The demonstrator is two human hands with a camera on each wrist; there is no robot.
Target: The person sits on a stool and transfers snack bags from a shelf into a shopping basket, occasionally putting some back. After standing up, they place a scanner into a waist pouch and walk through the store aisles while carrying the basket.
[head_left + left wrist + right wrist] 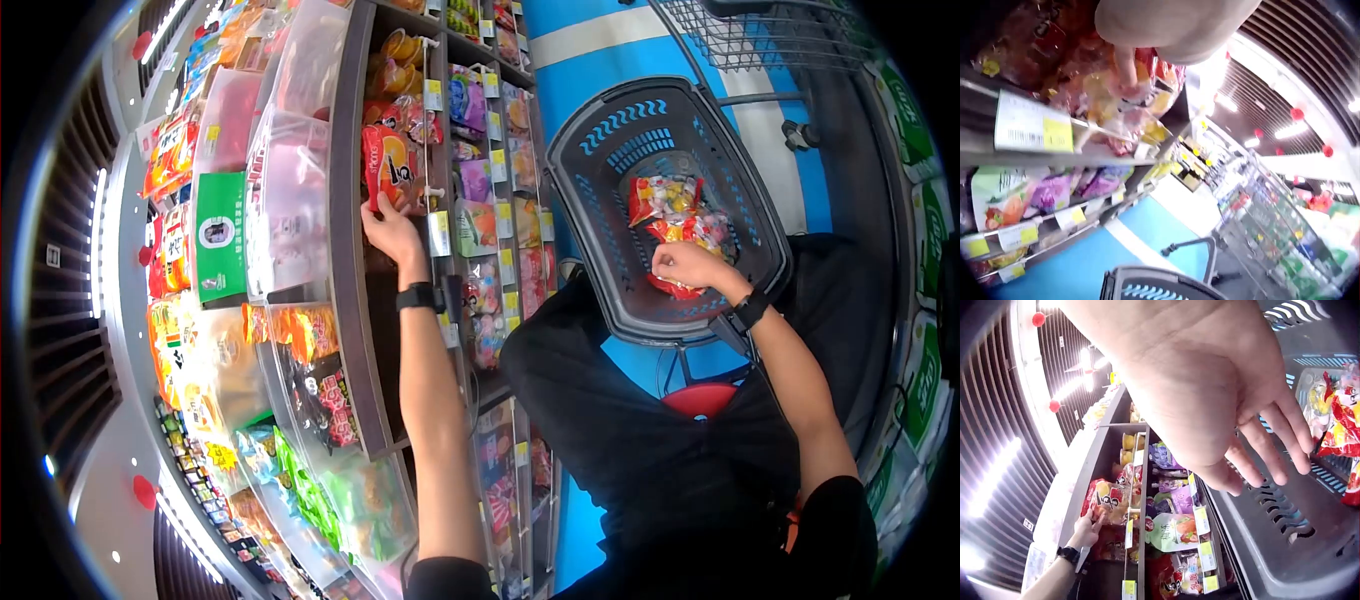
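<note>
Blue is spreading across the floor point(565, 85) at top right, white bands point(592, 44) crossing it. At centre right, the basket point(602, 225) is showing dark grey, its packets point(668, 198) glowing red and yellow. Upper centre, 1 bag point(392, 160) is blazing red-orange; at left, 1 card point(222, 270) is gleaming green.

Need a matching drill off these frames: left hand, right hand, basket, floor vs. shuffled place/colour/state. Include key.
1. Left hand
2. Right hand
3. Basket
4. Floor

A. Blue with white stripes
B. Inside the basket's opening, fingers apart
C. Dark grey, with red-and-yellow packets inside
D. At a red-and-orange bag on the shelf

Pairs: 1-D, 2-B, 3-C, 4-A
</note>
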